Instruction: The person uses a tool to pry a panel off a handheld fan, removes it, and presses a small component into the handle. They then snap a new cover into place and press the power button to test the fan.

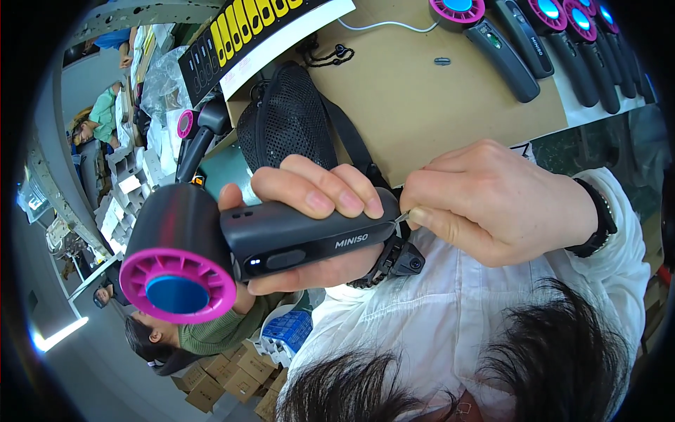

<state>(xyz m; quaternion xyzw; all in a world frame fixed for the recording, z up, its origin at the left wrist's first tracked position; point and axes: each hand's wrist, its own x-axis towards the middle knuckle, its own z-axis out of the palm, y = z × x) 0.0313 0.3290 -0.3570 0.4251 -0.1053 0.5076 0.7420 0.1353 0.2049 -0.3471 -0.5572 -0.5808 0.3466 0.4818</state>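
My left hand [320,193] is wrapped round the dark grey handle of a small handheld fan [295,235]. The fan lies sideways, its round head with a magenta ring and blue centre at the left. Two small lights glow on the handle. My right hand [485,200] is closed in a pinch on a thin metal pointed tool [402,217], mostly hidden by the fingers; whether it is tweezers or a pick I cannot tell. Its tip touches the right end of the handle.
On the brown tabletop [401,91] lie several similar fans [503,60], a small dark piece [442,61] and a black cord [337,55]. A black mesh bag [288,116] sits at its edge. Another fan [200,141] stands beyond. Other people [218,327] and cardboard boxes [239,373] are at the left.
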